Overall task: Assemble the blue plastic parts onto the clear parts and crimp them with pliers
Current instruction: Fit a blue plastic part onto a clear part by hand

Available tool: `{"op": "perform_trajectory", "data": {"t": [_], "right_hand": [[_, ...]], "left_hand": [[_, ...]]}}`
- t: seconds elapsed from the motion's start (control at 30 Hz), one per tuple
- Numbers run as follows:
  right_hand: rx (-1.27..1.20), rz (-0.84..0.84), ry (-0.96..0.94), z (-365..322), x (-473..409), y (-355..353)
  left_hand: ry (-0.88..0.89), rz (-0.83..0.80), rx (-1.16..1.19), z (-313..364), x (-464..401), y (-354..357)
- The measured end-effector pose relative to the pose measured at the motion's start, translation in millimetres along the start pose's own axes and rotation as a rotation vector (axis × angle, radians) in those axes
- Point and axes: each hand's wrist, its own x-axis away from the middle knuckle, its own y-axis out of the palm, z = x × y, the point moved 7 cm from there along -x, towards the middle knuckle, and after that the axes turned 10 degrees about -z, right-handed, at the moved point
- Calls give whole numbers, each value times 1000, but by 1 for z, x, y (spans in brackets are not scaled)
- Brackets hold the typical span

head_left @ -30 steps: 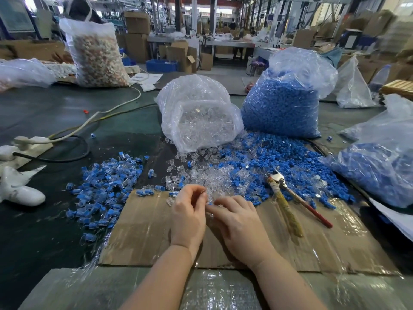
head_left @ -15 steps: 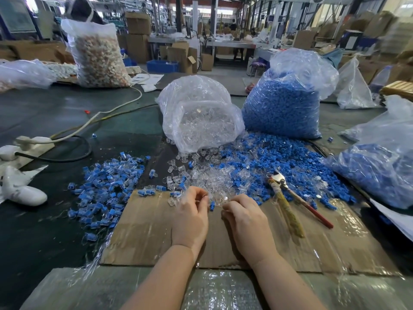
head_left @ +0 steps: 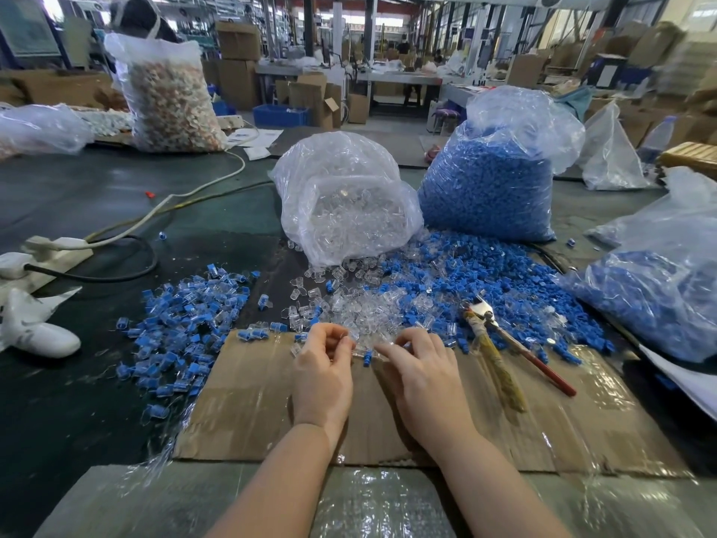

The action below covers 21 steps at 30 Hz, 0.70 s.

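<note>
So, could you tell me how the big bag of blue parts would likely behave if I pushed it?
The bag of blue parts looks packed full, so it is probably heavy and would slump rather than slide. Its thin film seems floppy, and loose pieces already lie at its base.

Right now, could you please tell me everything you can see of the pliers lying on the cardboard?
The metal-jawed pliers with one red handle and one tan wrapped handle lie flat to the right of both hands, untouched. The silvery jaws point away, resting among the loose blue plastic parts. The handles splay toward the viewer over the taped brown cardboard sheet; the wrapping looks worn and frayed.
</note>
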Motion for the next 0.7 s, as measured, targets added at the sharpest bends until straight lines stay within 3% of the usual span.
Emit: {"op": "perform_trajectory", "data": {"t": [0.17, 0.47, 0.7], "right_hand": [[96, -39, -28, -3, -3, 5], [0, -20, 9, 0, -3, 3], [-52, -143, -174, -20, -2, 5]], "left_hand": [[13, -15, -16, 1, -1, 0], [-13, -55, -102, 1, -1, 2], [-32, -70, -113, 0, -1, 2]]}}
